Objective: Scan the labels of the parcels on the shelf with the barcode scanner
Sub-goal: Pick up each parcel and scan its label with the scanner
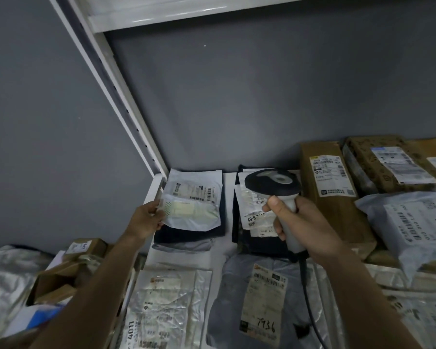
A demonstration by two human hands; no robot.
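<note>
White-handled barcode scanner (275, 195) gripped by right hand (310, 227); left hand (146, 219) fingers pinch pale parcel (193, 200).

- At the shelf's (225, 197) back-left corner I see a mailer (194, 197) on a stack.
- To its right lies a labelled packet (252, 210), then a carton (330, 187) against the back edge.
- Toward the front edge lies a bag (257, 303).
</note>
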